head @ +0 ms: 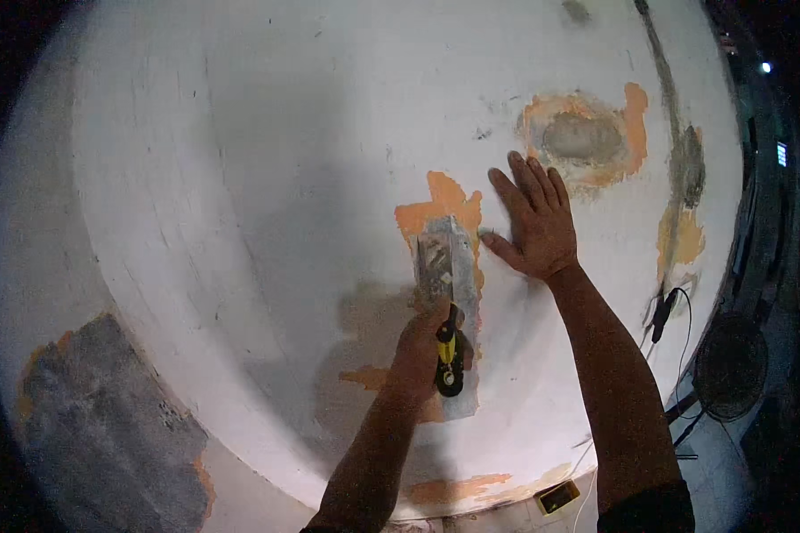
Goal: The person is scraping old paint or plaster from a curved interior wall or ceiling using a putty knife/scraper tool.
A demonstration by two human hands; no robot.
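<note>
My left hand (pixel 423 346) grips a putty knife by its black and yellow handle (pixel 448 360). The knife's wide metal blade (pixel 435 263) lies over a tall grey patch (pixel 465 293) on a large white surface (pixel 293 120). Ragged orange filler (pixel 445 203) borders this patch at its top and along its right side. Just right of it, my right hand (pixel 540 226) rests with spread fingers against the white surface, holding nothing. Beyond those fingertips is an oval grey patch (pixel 583 138) ringed with orange.
A larger grey patch (pixel 107 426) spreads at lower left. Dark smears (pixel 670 113) run down the right side. A black corded object (pixel 663 316) hangs there, near a dark round object (pixel 731 366). Low down sits a small yellow-edged box (pixel 557 497) beside a pale cable (pixel 583 496).
</note>
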